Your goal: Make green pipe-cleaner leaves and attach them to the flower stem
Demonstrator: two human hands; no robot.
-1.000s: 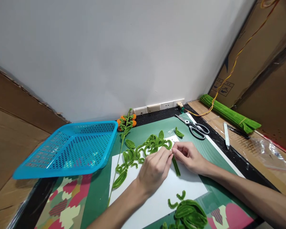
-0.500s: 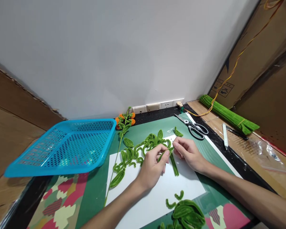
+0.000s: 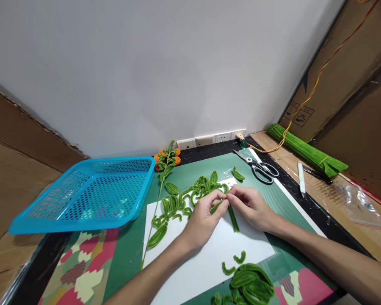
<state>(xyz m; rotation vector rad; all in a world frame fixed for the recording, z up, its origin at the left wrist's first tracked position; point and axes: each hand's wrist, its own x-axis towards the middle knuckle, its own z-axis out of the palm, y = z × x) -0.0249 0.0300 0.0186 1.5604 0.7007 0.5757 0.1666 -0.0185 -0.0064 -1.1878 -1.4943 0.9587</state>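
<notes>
My left hand (image 3: pixel 205 218) and my right hand (image 3: pixel 250 205) meet over a white sheet (image 3: pixel 209 254), both pinching one folded green pipe cleaner (image 3: pixel 233 218) whose free end lies toward me. Just beyond my fingers lies a heap of bent green pipe-cleaner leaves (image 3: pixel 190 197). A long green stem with orange flowers (image 3: pixel 167 163) runs along the sheet's left side.
A blue perforated basket (image 3: pixel 89 192) sits at the left, partly off the green cutting mat (image 3: pixel 263 195). Scissors (image 3: pixel 260 167) lie at the back right, with a bundle of straight green pipe cleaners (image 3: pixel 307 150) beyond. More green leaves (image 3: pixel 250 284) pile near the front edge.
Half a second ago my hands had drawn slightly apart; now the fingertips are together again on the green pipe cleaner. The view shifted a little.
</notes>
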